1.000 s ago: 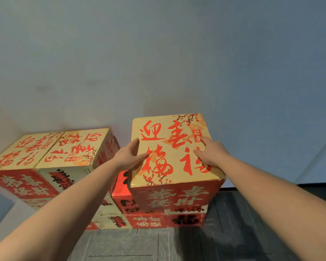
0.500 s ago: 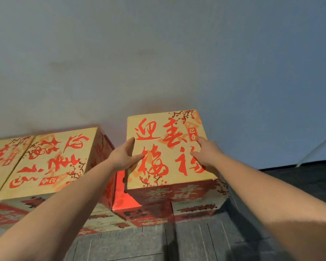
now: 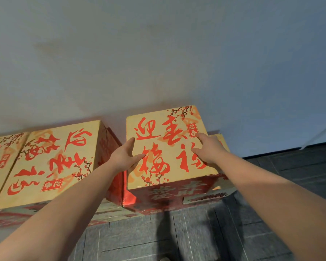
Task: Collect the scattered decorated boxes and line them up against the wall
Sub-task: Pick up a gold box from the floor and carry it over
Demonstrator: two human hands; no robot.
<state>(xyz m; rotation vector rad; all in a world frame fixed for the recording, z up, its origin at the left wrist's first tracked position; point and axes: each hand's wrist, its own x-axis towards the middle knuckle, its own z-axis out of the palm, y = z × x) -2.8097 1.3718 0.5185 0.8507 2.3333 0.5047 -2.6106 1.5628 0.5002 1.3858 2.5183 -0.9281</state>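
While both flat hands, left hand (image 3: pixel 125 155) and right hand (image 3: pixel 208 148), press it, square cardboard box (image 3: pixel 164 147) sits.

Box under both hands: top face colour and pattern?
Tan top with red calligraphy and red plum-blossom branches; side faces red. Head view, the only one.

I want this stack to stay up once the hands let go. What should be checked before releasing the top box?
1. Both hands on the top box: ok, left hand at its left edge, right hand flat on the lid.
2. Back edge against the wall: cannot tell, the contact is hidden.
3. Seated squarely on the boxes below: not ok, one juts out on the right.
4. In line with the neighbouring box: not ok, a gap separates them.
5. Lid level: ok, no visible tilt.
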